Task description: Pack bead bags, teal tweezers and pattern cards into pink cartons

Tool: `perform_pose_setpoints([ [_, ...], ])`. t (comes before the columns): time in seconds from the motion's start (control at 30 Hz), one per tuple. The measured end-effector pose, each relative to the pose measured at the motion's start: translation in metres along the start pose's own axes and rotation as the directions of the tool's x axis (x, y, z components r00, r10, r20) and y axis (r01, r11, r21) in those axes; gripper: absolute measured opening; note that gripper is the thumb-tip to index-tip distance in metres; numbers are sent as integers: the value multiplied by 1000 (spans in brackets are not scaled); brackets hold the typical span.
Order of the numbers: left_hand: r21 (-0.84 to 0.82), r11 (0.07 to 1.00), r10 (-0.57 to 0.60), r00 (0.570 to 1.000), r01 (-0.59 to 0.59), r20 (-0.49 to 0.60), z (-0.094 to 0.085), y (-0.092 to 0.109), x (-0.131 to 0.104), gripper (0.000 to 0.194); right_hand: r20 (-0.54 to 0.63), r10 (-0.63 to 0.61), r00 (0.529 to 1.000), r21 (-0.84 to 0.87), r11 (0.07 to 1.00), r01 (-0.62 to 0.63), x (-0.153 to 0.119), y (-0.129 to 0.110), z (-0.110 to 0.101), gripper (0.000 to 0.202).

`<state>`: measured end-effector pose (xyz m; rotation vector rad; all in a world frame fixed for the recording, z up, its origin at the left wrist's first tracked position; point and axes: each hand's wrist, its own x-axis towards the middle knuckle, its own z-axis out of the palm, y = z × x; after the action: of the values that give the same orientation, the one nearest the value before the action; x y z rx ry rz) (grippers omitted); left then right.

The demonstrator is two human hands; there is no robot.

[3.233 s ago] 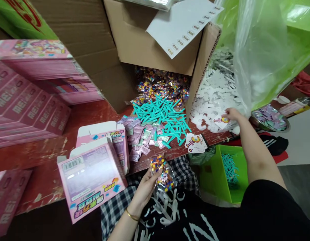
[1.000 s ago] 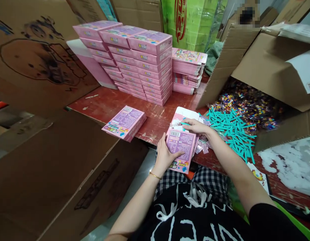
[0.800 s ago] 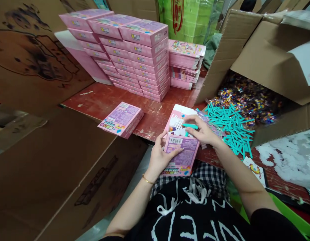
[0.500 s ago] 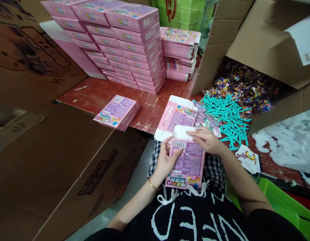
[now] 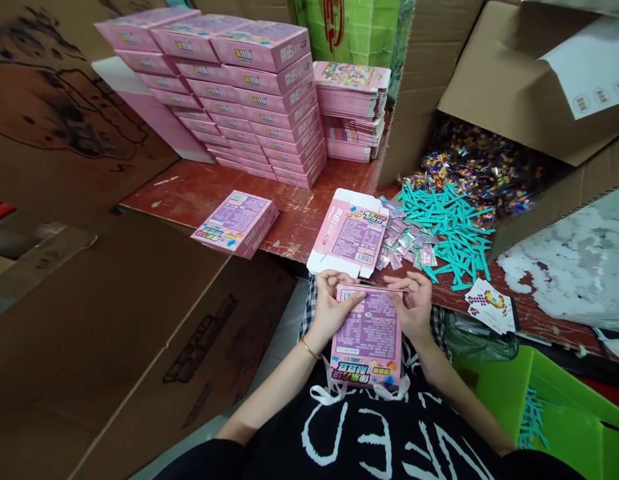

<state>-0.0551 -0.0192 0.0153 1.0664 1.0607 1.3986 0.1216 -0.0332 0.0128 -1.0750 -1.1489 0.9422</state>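
A pink and purple printed box (image 5: 368, 337) rests upright against my lap, its printed back facing me. My left hand (image 5: 334, 307) grips its upper left corner, thumb on the printed face. At the upper right corner my right hand (image 5: 412, 305) holds the same box, thumb on the front and fingers behind the top edge. The white top flap no longer shows above the edge. Just beyond my hands, an unfolded flat carton (image 5: 350, 230) lies at the table's edge. A closed pink box (image 5: 235, 220) lies farther left on the red table (image 5: 184, 190).
Stacked pink boxes (image 5: 259, 87) stand at the back, beside piled flat cartons (image 5: 349, 100). Small sachets (image 5: 407, 243), turquoise sticks (image 5: 449, 233) and printed cards (image 5: 491, 307) lie to the right. An open carton (image 5: 509, 87) holds bagged colourful beads. A green bin (image 5: 569, 407) stands lower right.
The white flap of the held box has folded down out of sight. My right hand has moved from the flap to the box's upper right corner. The view has shifted slightly.
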Motion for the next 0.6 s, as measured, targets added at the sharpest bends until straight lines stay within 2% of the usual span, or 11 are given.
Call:
perform_pose_setpoints([
  [0.07, 45, 996, -72, 997, 71, 32, 0, 10, 3, 45, 99, 71, 993, 8, 997, -72, 5, -13, 2, 40],
  [0.13, 112, 981, -165, 985, 160, 41, -1, 22, 7, 33, 220, 158, 963, -66, 987, -147, 13, -26, 2, 27],
  [0.2, 112, 968, -232, 972, 226, 40, -2, 30, 9, 31, 295, 243, 924, -110, 969, -219, 22, -33, 1, 23],
  [0.27, 72, 967, -246, 968, 243, 41, -3, 33, 8, 30, 323, 353, 878, -61, 934, -353, 30, -32, -2, 26],
  [0.33, 68, 968, -244, 968, 240, 60, -3, 31, 5, 26, 344, 471, 812, 20, 861, -508, 36, -25, -7, 29],
  [0.4, 102, 973, -216, 972, 207, 93, -3, 27, -1, 27, 377, 524, 764, 49, 812, -582, 38, -17, -12, 31],
  [0.47, 148, 978, -167, 979, 149, 115, -3, 23, -6, 26, 409, 503, 761, 23, 828, -560, 37, -12, -18, 33],
  [0.53, 172, 981, -108, 989, 89, 105, -1, 20, -8, 25, 458, 419, 784, -45, 892, -450, 33, -13, -24, 35],
  [0.6, 173, 981, -100, 990, 83, 94, 1, 18, -9, 39, 529, 327, 783, -115, 942, -315, 30, -20, -27, 34],
])
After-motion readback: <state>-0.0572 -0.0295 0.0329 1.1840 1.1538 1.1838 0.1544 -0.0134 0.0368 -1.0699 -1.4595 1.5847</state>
